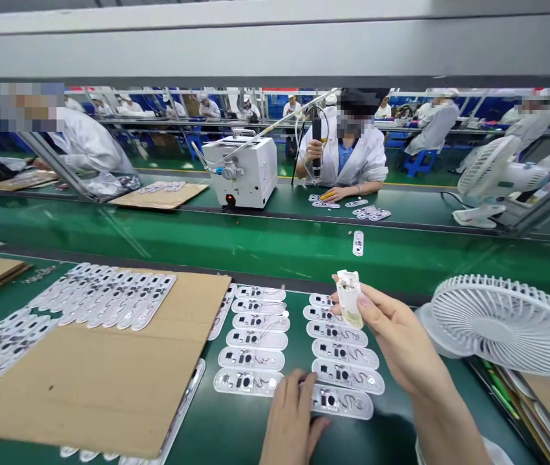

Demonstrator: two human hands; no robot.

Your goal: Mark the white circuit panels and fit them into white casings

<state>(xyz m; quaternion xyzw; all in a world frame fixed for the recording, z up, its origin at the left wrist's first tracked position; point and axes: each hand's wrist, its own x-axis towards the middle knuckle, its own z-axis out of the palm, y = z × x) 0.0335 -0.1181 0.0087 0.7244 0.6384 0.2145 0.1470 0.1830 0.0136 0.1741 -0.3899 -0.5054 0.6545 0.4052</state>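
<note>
My right hand [395, 329] is raised over the right column of panels, pinching a small white plastic piece [350, 300] between thumb and fingers. Lower down, my left hand [291, 413] spans the left end of the nearest right-column panel [345, 402], index finger at its upper edge and thumb at its lower edge. That white, round-ended panel carries dark components and thin wires. More panels of the same kind lie above it, and a matching left column [250, 381] runs alongside. My left fingers also come close to the right end of that column's front panel.
A cardboard sheet [110, 387] at left bears rows of similar panels. A white fan [502, 323] stands at right. Across a green belt [182, 226], with one panel [358, 243] on it, are a white machine [243, 171] and a co-worker [347, 155] holding a black tool.
</note>
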